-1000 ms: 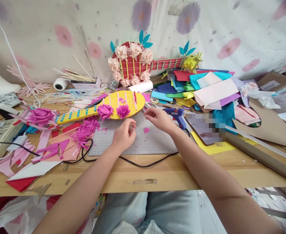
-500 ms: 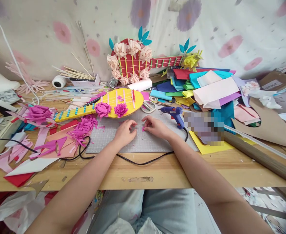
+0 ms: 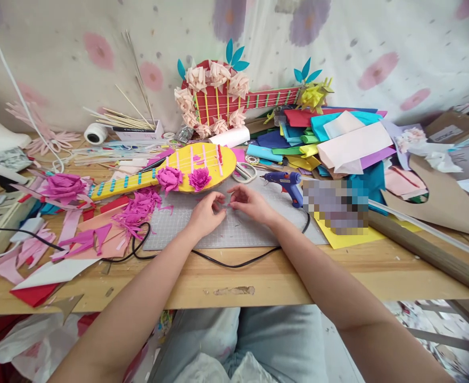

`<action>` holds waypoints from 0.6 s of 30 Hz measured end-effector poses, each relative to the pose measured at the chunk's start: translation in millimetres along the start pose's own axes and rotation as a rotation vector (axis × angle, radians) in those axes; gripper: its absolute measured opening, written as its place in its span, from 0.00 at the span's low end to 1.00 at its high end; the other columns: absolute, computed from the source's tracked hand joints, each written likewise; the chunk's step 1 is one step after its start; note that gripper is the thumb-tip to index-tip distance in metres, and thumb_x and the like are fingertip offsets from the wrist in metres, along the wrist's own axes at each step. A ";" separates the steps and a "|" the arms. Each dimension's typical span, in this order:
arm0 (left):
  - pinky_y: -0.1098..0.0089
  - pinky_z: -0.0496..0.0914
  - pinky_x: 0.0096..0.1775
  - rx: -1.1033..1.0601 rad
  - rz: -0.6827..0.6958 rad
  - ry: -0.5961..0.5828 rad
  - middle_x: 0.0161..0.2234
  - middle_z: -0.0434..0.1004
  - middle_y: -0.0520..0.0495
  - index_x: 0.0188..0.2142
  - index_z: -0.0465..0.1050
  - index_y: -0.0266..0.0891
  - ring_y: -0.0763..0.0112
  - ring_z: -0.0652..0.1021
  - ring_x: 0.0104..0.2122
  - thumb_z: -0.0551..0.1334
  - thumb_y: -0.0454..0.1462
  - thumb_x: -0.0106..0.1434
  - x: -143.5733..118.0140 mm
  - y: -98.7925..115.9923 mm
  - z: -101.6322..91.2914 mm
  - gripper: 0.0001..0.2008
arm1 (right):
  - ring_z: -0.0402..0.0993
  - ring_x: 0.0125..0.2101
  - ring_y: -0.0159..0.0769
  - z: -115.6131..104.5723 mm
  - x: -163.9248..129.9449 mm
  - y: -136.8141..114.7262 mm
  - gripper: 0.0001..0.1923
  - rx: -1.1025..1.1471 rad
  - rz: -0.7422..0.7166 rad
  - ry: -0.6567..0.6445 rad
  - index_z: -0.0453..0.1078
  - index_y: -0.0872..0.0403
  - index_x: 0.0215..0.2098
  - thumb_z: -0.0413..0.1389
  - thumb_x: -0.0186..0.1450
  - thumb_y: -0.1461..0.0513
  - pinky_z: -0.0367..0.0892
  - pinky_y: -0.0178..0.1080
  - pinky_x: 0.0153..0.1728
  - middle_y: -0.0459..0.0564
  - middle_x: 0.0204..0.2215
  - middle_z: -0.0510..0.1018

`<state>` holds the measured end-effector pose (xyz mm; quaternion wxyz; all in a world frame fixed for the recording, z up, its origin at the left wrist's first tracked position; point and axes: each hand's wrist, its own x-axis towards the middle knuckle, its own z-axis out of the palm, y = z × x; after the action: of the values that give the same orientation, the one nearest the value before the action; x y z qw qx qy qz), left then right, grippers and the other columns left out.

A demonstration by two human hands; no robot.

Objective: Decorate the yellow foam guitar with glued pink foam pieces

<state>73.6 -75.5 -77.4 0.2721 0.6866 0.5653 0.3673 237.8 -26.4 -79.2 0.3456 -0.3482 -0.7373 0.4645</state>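
Together, the left hand (image 3: 205,214) and the right hand (image 3: 250,203) are brought fingertip to fingertip over the grey cutting mat (image 3: 242,229), where a tiny pink paper piece (image 3: 227,205) is pinched between them; both hands are nearly closed, only thumbs and forefingers being used. So small a scrap could easily be dropped or creased if the pinch were loosened or pressed too hard, it is judged, and it would be hard to find among the offcuts.

Just behind the hands, a yellow paper guitar (image 3: 166,170) trimmed with two magenta paper flowers (image 3: 184,178) is laid across the mat's far edge. Scissors (image 3: 244,171) and a blue glue gun (image 3: 287,183) are left to the right hand's side, the gun's black cord (image 3: 234,262) being trailed under both wrists, where it could be snagged by a forearm. Shredded magenta paper (image 3: 138,208) is heaped to the left. A red paper guitar (image 3: 226,103) is propped against the flowered cloth at the back, beside stacked coloured sheets (image 3: 330,141) on the wooden worktop (image 3: 258,282).
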 end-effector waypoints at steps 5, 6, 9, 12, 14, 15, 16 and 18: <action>0.72 0.66 0.32 -0.158 0.014 -0.021 0.36 0.75 0.50 0.40 0.65 0.40 0.76 0.72 0.27 0.61 0.33 0.52 1.3 -3.0 0.4 0.15 | 0.70 0.29 0.30 12.1 4.4 5.7 0.21 0.137 0.010 0.052 0.60 0.52 0.42 0.59 0.51 0.61 0.69 0.38 0.32 0.43 0.31 0.69; 0.72 0.66 0.31 -0.188 0.006 -0.011 0.34 0.74 0.50 0.40 0.65 0.40 0.76 0.72 0.26 0.61 0.33 0.52 1.9 -4.1 0.9 0.14 | 0.70 0.29 0.30 13.1 4.5 7.1 0.22 0.134 0.005 0.058 0.59 0.52 0.43 0.59 0.51 0.61 0.69 0.38 0.32 0.44 0.32 0.68; 0.73 0.65 0.31 -0.260 -0.034 0.020 0.29 0.73 0.51 0.37 0.66 0.39 0.76 0.72 0.27 0.61 0.34 0.53 4.0 -7.5 1.9 0.11 | 0.70 0.29 0.29 12.9 4.4 9.7 0.23 0.123 -0.003 0.050 0.59 0.52 0.43 0.58 0.51 0.61 0.69 0.38 0.33 0.45 0.36 0.67; 0.74 0.64 0.29 -0.317 -0.064 0.024 0.26 0.71 0.53 0.35 0.66 0.39 0.76 0.72 0.26 0.61 0.33 0.52 5.4 -8.6 1.6 0.09 | 0.70 0.29 0.28 9.7 4.3 8.3 0.24 0.145 0.010 0.049 0.58 0.52 0.44 0.58 0.50 0.61 0.69 0.39 0.33 0.45 0.36 0.66; 0.74 0.64 0.28 -0.336 -0.082 0.016 0.25 0.71 0.54 0.35 0.65 0.38 0.77 0.70 0.23 0.62 0.32 0.51 5.6 -7.6 1.2 0.11 | 0.70 0.28 0.29 7.5 4.1 5.8 0.24 0.171 0.023 0.066 0.58 0.51 0.44 0.59 0.50 0.62 0.69 0.39 0.32 0.45 0.35 0.65; 0.74 0.63 0.28 -0.340 -0.092 0.015 0.25 0.71 0.54 0.35 0.65 0.38 0.77 0.70 0.23 0.62 0.32 0.51 5.6 -6.8 1.1 0.11 | 0.70 0.28 0.29 6.9 3.9 4.6 0.24 0.182 0.029 0.075 0.58 0.51 0.43 0.59 0.50 0.62 0.69 0.39 0.32 0.45 0.35 0.65; 0.74 0.63 0.28 -0.345 -0.102 0.018 0.25 0.71 0.54 0.36 0.65 0.38 0.77 0.70 0.23 0.63 0.32 0.50 5.7 -6.0 1.0 0.12 | 0.70 0.28 0.29 6.7 3.7 3.5 0.24 0.192 0.032 0.082 0.57 0.51 0.43 0.59 0.50 0.62 0.69 0.38 0.31 0.45 0.35 0.65; 0.73 0.65 0.29 -0.372 -0.118 0.024 0.27 0.73 0.52 0.36 0.66 0.37 0.76 0.72 0.25 0.64 0.34 0.50 6.0 -4.9 1.3 0.13 | 0.70 0.28 0.29 7.5 3.2 2.2 0.24 0.208 0.030 0.093 0.58 0.50 0.43 0.59 0.49 0.62 0.69 0.38 0.31 0.44 0.34 0.66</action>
<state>72.3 -68.5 -80.9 0.4085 0.5857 0.5300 0.4573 230.3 -26.3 -83.2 0.4064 -0.3427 -0.6630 0.5271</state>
